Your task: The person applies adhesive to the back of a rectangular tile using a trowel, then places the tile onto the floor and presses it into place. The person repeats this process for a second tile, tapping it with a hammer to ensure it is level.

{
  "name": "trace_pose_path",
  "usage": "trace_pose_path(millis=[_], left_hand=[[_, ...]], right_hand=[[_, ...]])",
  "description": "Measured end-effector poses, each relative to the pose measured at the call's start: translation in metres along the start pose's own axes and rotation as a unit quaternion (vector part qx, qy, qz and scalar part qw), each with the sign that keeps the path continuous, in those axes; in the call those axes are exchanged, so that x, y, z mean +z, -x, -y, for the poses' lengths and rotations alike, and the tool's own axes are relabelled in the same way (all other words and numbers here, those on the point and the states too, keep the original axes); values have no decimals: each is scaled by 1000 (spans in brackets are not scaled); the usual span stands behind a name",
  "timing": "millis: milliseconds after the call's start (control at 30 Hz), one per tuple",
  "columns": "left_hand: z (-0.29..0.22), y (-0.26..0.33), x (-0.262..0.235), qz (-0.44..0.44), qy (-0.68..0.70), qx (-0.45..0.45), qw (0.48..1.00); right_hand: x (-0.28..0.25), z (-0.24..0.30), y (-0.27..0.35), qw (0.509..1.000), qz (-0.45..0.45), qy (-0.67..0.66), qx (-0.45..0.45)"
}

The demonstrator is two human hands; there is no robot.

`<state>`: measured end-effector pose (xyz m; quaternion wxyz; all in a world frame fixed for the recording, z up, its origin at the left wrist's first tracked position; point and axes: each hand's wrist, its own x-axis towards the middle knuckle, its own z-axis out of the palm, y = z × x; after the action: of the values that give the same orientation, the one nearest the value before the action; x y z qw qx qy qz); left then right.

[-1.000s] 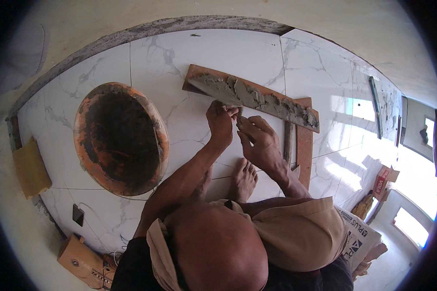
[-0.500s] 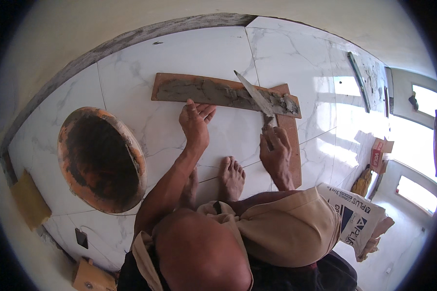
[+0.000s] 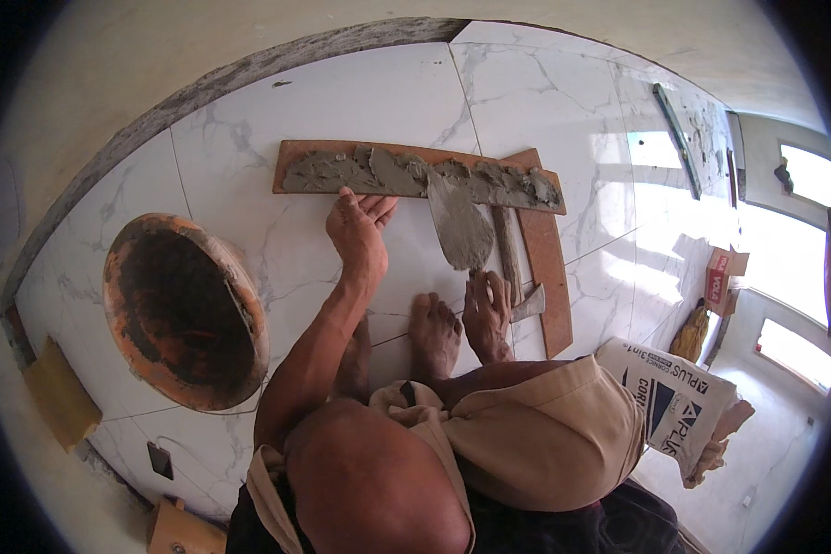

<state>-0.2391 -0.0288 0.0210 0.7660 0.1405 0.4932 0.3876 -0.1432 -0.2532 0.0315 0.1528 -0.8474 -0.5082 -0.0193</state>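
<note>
A long brown tile strip (image 3: 282,175) lies crosswise in front of me, its top coated with wet grey mortar (image 3: 328,172). My left hand (image 3: 358,231) grips the strip's near edge left of its middle, fingertips at the edge and partly hidden. In my right hand (image 3: 487,319) is a trowel (image 3: 462,231), its broad blade pointing away from me with the tip against the mortar. Just right of the blade lies a hammer-like tool with a wooden handle (image 3: 506,245) and metal head (image 3: 530,303). A second brown strip (image 3: 547,268) runs partly beneath the coated one.
A large mortar-stained basin (image 3: 260,323) stands on the white tiled floor (image 3: 342,92) at left. A printed paper sack (image 3: 669,406) is by my right knee. Farther right are a red box (image 3: 718,282) and a long dark bar (image 3: 677,138). A phone-like dark object (image 3: 160,460) lies lower left.
The trowel has swung down and left, off the strip's right part, and its blade now points away with the tip in the mortar. The hammer-like tool has come into sight.
</note>
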Motion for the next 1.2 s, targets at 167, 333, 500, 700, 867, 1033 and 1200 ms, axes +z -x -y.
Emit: trace_pose_path(millis=[167, 333, 500, 700, 867, 1033, 1200], left_hand=[[4, 0, 5, -9, -3, 3, 1000], [5, -4, 1, 0, 4, 13, 1000], [50, -45, -40, 111, -123, 94, 982], [35, -14, -1, -32, -3, 34, 999], [36, -15, 1, -57, 19, 31, 998], [36, -18, 9, -60, 26, 33, 997], [33, -20, 9, -71, 31, 35, 996]], right_hand=[[-54, 6, 18, 995, 21, -73, 57], [-111, 16, -36, 990, 13, -141, 19], [-140, 74, -142, 959, 87, -214, -164], [-153, 216, -231, 828, 149, -51, -538], [-130, 320, -220, 713, 210, 106, -660], [-98, 360, -207, 654, 208, 119, -718], [-80, 367, -195, 650, 270, 119, -700]])
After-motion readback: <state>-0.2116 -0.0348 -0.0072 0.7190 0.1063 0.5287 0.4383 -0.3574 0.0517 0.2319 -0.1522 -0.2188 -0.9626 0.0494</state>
